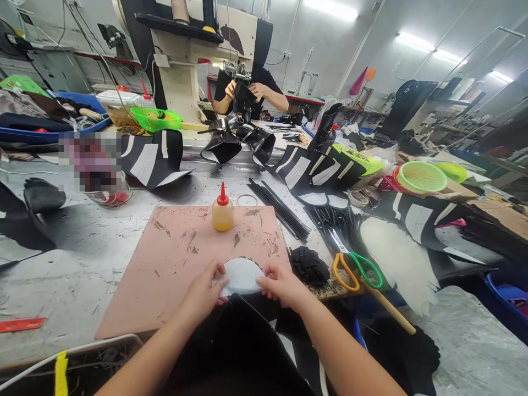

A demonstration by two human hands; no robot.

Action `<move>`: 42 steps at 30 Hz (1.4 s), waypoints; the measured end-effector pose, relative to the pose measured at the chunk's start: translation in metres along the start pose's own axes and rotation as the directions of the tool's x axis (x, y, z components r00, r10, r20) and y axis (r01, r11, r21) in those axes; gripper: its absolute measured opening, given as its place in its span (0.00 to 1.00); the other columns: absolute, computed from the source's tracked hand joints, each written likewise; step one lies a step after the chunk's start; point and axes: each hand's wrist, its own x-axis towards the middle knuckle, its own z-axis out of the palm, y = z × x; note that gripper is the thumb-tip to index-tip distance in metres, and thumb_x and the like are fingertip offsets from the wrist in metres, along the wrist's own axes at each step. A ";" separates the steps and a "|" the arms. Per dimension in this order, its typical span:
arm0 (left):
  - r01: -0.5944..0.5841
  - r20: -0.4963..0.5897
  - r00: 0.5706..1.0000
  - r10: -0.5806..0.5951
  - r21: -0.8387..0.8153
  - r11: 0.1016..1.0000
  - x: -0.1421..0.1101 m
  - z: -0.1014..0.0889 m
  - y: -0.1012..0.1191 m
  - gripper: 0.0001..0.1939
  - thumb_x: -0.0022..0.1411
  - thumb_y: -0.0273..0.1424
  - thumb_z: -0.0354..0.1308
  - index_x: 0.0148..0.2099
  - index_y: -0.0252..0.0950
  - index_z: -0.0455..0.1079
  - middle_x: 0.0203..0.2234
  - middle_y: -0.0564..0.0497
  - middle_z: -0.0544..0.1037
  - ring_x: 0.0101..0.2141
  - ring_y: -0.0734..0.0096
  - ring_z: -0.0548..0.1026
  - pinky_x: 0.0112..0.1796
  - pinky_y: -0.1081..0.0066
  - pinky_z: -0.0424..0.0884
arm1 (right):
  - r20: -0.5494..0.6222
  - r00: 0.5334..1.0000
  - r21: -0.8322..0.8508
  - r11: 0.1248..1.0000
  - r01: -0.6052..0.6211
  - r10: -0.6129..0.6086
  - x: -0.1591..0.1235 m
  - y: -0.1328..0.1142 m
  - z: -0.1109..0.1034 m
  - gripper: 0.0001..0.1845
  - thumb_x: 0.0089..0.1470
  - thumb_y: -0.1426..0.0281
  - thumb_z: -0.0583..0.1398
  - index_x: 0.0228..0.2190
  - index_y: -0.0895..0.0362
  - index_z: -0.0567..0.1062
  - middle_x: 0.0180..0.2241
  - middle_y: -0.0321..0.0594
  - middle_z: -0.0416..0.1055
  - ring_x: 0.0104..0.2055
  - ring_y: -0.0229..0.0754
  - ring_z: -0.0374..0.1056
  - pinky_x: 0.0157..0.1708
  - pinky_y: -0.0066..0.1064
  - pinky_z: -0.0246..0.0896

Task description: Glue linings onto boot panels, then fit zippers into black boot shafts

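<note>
A black boot upper (243,341) with a white rounded lining piece (241,276) at its end lies over the near edge of a pink board (165,264). My left hand (210,283) pinches the left side of this white end between thumb and fingers. On its right side my right hand (278,281) pinches it too, so the end is held flat between both hands. Just beyond stands a small glue bottle (223,213) with a red nozzle and yellow liquid inside.
Scissors (355,267) with orange and green handles lie at right, beside black fabric pieces (309,265) and black strips (282,210). More boot uppers (154,159) lie around the metal table. Across it, a person's hands (258,91) work at a sewing machine (181,66).
</note>
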 end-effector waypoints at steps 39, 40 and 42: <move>-0.204 -0.130 0.962 0.239 0.238 0.950 0.005 0.008 -0.014 0.13 0.53 0.33 0.49 0.39 0.38 0.71 0.37 0.48 0.75 0.41 0.62 0.72 0.42 0.65 0.70 | -0.158 0.923 -0.510 0.830 0.227 -0.350 -0.013 0.014 0.006 0.03 0.47 0.71 0.56 0.28 0.53 0.69 0.21 0.33 0.61 0.25 0.37 0.59 0.27 0.29 0.57; -0.214 -0.103 0.960 0.259 0.322 0.922 0.003 0.008 -0.012 0.13 0.55 0.32 0.47 0.40 0.37 0.70 0.37 0.47 0.74 0.41 0.62 0.72 0.42 0.65 0.69 | -0.159 0.925 -0.577 0.793 0.197 -0.346 -0.014 0.012 0.005 0.03 0.48 0.71 0.57 0.29 0.53 0.69 0.23 0.34 0.63 0.26 0.38 0.60 0.28 0.29 0.56; -0.216 -0.022 0.962 0.272 0.545 0.810 0.000 0.006 -0.008 0.14 0.58 0.31 0.44 0.40 0.37 0.70 0.36 0.46 0.74 0.37 0.62 0.72 0.40 0.62 0.69 | -0.169 0.936 -0.712 0.695 0.100 -0.308 -0.018 0.006 0.002 0.04 0.49 0.67 0.58 0.30 0.53 0.69 0.26 0.36 0.67 0.28 0.39 0.62 0.29 0.30 0.56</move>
